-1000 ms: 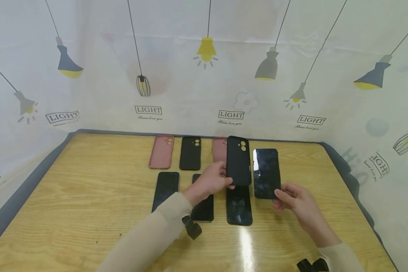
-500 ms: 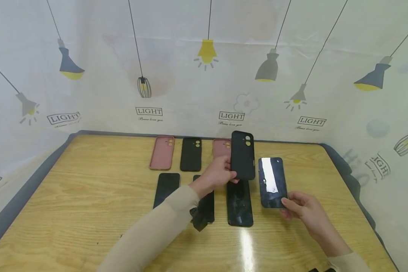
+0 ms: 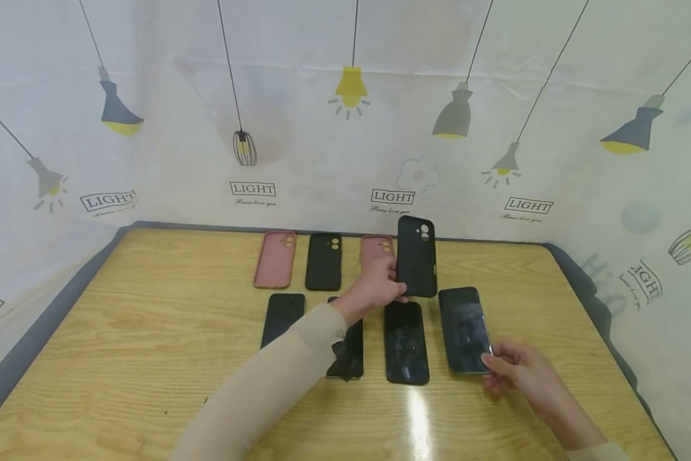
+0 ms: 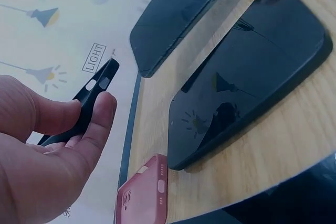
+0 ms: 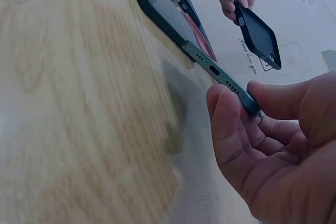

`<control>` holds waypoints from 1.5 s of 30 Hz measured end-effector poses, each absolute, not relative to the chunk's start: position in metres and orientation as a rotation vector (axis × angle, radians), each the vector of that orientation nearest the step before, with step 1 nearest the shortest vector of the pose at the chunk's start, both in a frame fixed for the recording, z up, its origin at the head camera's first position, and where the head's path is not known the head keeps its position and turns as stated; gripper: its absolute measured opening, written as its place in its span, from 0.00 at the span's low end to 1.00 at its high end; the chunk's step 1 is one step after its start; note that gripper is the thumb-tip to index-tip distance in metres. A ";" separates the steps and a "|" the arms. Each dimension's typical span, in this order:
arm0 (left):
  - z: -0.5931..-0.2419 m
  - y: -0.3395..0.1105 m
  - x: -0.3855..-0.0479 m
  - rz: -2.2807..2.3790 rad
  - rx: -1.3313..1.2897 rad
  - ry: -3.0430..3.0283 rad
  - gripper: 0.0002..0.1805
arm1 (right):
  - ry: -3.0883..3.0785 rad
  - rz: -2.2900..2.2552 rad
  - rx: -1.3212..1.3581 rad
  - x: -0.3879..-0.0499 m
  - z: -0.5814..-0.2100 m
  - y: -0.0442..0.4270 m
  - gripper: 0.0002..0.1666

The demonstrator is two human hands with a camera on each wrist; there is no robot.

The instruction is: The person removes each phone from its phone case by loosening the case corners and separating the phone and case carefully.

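A black phone case (image 3: 417, 259) with a camera cutout is pinched at its lower left edge by my left hand (image 3: 376, 282), tilted up above the table's far side. In the left wrist view, thumb and fingers close on the case (image 4: 90, 103). My right hand (image 3: 520, 371) grips the lower right corner of a dark-screened phone (image 3: 465, 330). The right wrist view shows that phone's bottom edge (image 5: 223, 76), with its charging port, raised off the wood. Left of it lies another phone (image 3: 406, 344), face up. A pink case (image 3: 374, 248) sits partly behind my left hand.
A pink case (image 3: 274, 259) and a black case (image 3: 323, 261) lie along the far edge of the wooden table (image 3: 126, 333). Two more phones, the left phone (image 3: 283, 315) and the middle phone (image 3: 353, 346), are partly covered by my left arm. A printed curtain (image 3: 299, 96) stands behind.
My right hand has drawn its phone nearer and to the right, away from the case. The left hand has lifted the black case slightly up and right.
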State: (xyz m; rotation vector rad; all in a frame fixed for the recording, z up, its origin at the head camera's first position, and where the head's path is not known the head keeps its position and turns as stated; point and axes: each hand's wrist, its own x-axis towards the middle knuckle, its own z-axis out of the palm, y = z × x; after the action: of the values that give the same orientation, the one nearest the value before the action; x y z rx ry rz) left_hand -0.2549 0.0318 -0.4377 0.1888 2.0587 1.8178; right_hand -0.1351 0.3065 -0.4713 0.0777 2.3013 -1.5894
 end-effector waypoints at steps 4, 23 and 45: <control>-0.437 0.036 -0.259 1.854 0.169 2.022 0.19 | 2.268 -1.563 0.056 -0.133 -0.472 0.311 0.10; -0.442 0.047 -0.269 1.768 0.130 2.126 0.17 | 2.198 -1.528 0.047 -0.129 -0.481 0.316 0.13; -0.444 0.055 -0.278 1.524 0.104 2.273 0.16 | 2.599 -0.962 0.146 -0.129 -0.474 0.302 0.15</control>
State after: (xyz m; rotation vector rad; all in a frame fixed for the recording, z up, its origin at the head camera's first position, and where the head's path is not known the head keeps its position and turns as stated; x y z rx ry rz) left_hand -0.2777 0.0546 -0.4442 0.1044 2.2731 1.5238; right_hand -0.1294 0.3020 -0.4738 0.1459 2.5992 -0.9623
